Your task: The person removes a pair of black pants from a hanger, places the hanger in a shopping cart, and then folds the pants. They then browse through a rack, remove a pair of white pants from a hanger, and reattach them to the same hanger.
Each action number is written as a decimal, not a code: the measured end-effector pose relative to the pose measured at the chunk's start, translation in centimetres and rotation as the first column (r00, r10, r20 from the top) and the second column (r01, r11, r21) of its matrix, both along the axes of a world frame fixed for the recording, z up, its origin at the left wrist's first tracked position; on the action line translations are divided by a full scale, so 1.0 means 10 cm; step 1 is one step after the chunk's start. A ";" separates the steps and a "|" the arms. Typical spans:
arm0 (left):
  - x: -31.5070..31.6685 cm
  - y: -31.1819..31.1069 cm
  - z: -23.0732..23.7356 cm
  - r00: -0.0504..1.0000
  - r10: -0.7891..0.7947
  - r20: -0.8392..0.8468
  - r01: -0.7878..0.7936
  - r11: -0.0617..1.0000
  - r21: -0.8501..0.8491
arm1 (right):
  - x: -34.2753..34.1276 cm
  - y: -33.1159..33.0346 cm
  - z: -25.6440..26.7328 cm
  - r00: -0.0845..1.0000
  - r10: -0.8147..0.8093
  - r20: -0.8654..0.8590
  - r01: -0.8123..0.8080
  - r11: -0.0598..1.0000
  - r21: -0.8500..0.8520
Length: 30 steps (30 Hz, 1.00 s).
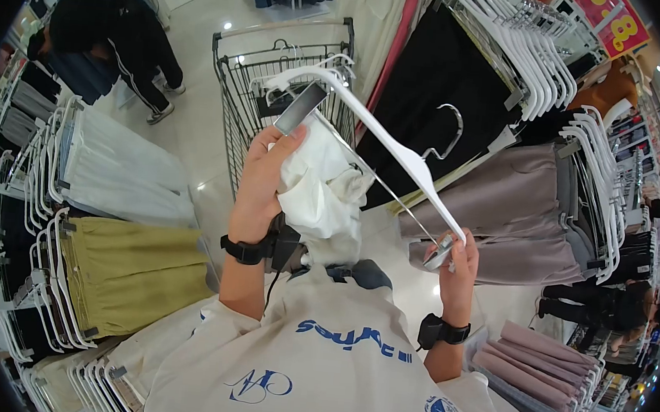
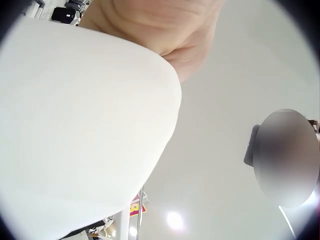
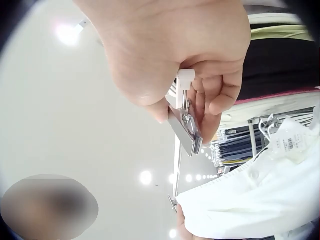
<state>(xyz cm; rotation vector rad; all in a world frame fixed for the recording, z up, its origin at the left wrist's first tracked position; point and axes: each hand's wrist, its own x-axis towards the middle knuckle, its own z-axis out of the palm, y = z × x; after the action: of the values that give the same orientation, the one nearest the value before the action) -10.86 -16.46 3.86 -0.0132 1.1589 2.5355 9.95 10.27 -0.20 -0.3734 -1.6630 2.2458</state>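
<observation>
A white clip hanger with a metal bar slants across the head view between both hands. My left hand grips the white pants near the hanger's left metal clip, thumb at the clip. The pants hang bunched below that hand and fill much of the left wrist view. At the other end, my right hand pinches the right metal clip between thumb and fingers, with no cloth in it. In the right wrist view, the pants show a buttoned waistband and a paper tag.
A wire shopping cart stands ahead. Racks hold black pants and mauve pants on the right, white pants and olive pants on the left. A person in black bends at the far left.
</observation>
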 end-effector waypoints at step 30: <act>0.32 0.04 -0.39 0.987 -0.145 -0.068 0.140 0.988 -0.067 | 0.09 -0.32 -0.84 0.875 0.250 0.415 -0.412 0.834 0.366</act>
<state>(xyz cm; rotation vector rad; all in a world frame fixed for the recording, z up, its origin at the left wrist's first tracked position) -7.63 -16.08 -0.05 0.1430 1.2207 2.3917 10.82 7.02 -8.62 -0.4055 -2.5458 2.0021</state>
